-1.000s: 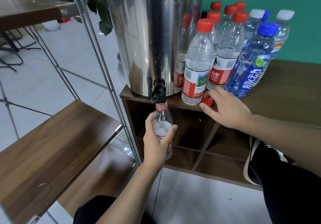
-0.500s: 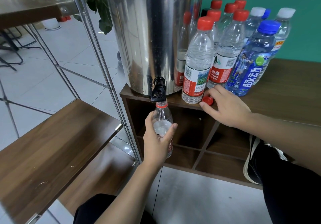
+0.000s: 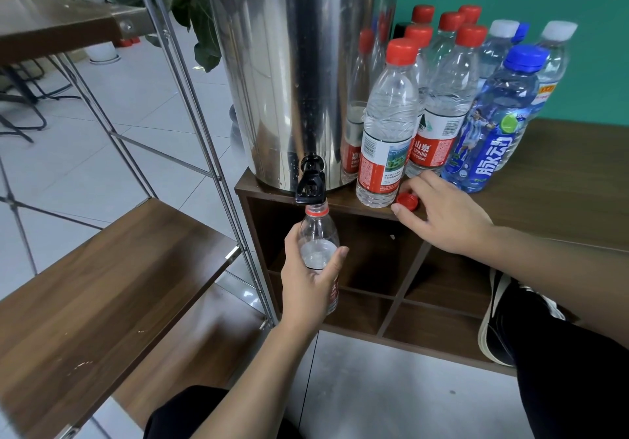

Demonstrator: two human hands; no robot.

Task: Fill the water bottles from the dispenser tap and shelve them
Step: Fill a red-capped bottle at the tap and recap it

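Observation:
My left hand [image 3: 308, 280] grips an uncapped clear bottle [image 3: 318, 234] and holds its mouth right under the black tap [image 3: 310, 183] of the steel dispenser [image 3: 299, 64]. Water stands well up in the bottle. My right hand [image 3: 446, 215] lies on the brown cabinet top [image 3: 561, 180], its fingers around the loose red cap [image 3: 407, 200]. Just behind that hand stand several capped bottles [image 3: 386, 132], most red-capped, one with a blue cap and blue label [image 3: 493, 125].
A wooden shelf [image 3: 102, 289] on a thin metal frame [image 3: 190, 98] stands left of the cabinet, with a higher shelf board [image 3: 58, 26] above. Open cubbies [image 3: 374, 261] sit under the dispenser. My shoe [image 3: 500, 319] rests against the cabinet's lower right.
Both hands have kept their places, and the bottle stays under the tap. The view has shifted only slightly.

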